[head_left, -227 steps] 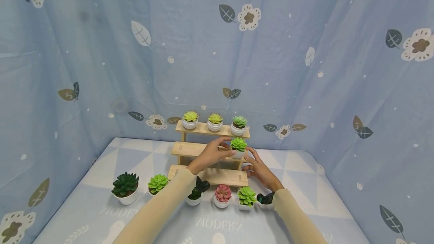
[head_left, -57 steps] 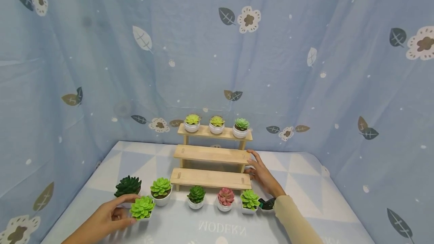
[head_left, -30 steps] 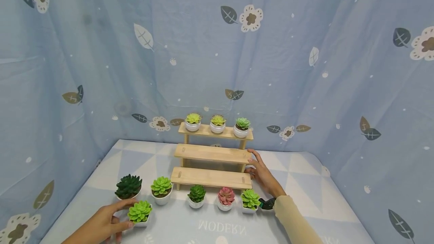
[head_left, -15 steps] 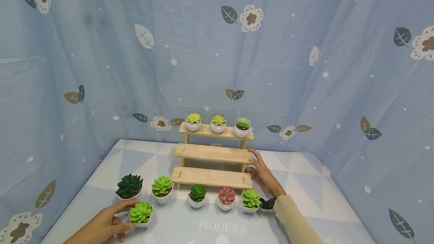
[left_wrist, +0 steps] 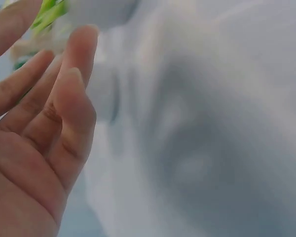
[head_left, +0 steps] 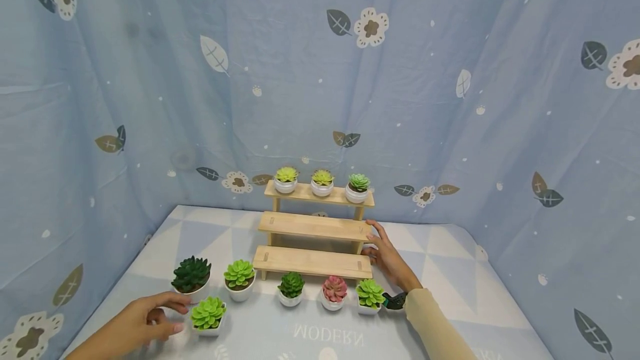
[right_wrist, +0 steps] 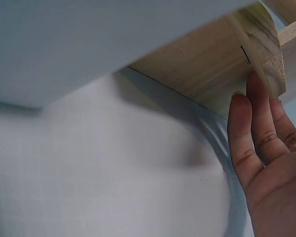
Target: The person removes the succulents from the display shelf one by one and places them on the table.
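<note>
My left hand [head_left: 142, 321] hovers at the left front of the table, fingers spread and loosely bent, holding nothing. Just right of its fingertips a bright green potted succulent [head_left: 208, 314] in a square white pot stands on the table. In the left wrist view the left hand's [left_wrist: 44, 108] palm shows, with blurred white pots beyond it. My right hand [head_left: 387, 254] touches the right end of the three-tier wooden stand [head_left: 312, 261]. In the right wrist view the right hand's [right_wrist: 266, 148] fairly straight fingers rest against the end of a wooden board [right_wrist: 212, 59].
Three small succulents, a yellow-green one [head_left: 286, 180] among them, stand on the top shelf. Before the stand are a dark green succulent [head_left: 191, 275], a light green one [head_left: 239, 278], a mid-green one [head_left: 290, 288], a pink one [head_left: 333, 291] and a square-potted one [head_left: 370, 294].
The bright green succulent has gone from the middle shelf to the table's left front. My left hand has let go and drawn left; my right hand stays at the stand's end.
</note>
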`<state>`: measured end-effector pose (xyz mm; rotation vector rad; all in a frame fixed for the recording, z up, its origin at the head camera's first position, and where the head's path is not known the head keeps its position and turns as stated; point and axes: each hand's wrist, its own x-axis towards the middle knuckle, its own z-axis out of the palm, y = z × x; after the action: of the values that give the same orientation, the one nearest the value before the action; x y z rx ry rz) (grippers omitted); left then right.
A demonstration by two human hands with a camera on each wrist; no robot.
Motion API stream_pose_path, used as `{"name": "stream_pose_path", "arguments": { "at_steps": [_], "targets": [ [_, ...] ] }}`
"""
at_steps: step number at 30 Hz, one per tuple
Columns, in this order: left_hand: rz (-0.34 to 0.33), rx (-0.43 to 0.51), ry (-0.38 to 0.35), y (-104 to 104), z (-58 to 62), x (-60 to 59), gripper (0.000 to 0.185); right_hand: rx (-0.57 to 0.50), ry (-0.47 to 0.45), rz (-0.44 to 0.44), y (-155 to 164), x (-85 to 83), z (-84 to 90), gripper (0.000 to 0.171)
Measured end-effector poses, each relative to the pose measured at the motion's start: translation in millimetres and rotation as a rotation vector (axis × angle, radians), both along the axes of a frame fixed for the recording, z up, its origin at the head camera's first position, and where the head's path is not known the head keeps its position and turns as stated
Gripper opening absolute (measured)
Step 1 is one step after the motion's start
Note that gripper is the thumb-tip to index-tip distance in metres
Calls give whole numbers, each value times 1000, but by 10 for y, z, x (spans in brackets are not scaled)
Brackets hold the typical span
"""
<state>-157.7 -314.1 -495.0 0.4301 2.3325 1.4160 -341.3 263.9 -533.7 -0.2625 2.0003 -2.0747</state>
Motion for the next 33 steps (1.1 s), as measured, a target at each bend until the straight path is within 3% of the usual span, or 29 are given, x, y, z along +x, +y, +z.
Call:
{"name": "stream_pose_path", "arguments": {
  "at_steps": [4, 9, 12, 18, 27, 33],
  "targets": [
    [80, 27, 67, -138, 123, 14, 41, -3, -3, 12, 7, 7, 1, 55],
    [358, -12, 104, -106, 330, 23, 44, -6, 3, 18, 23, 7, -2, 59],
    [446, -33, 168, -46, 444, -20, 43, -16, 13, 10, 29, -9, -3, 59],
    [432, -24, 255, 75, 554, -176, 41, -32, 6, 21, 12, -27, -21, 60],
    [343, -44, 370, 359, 701, -591, 39, -44, 7, 15, 2, -22, -35, 55],
    [306, -29, 403, 557, 846, -827, 41, -34, -5, 7, 4, 7, -16, 51]
  ]
}}
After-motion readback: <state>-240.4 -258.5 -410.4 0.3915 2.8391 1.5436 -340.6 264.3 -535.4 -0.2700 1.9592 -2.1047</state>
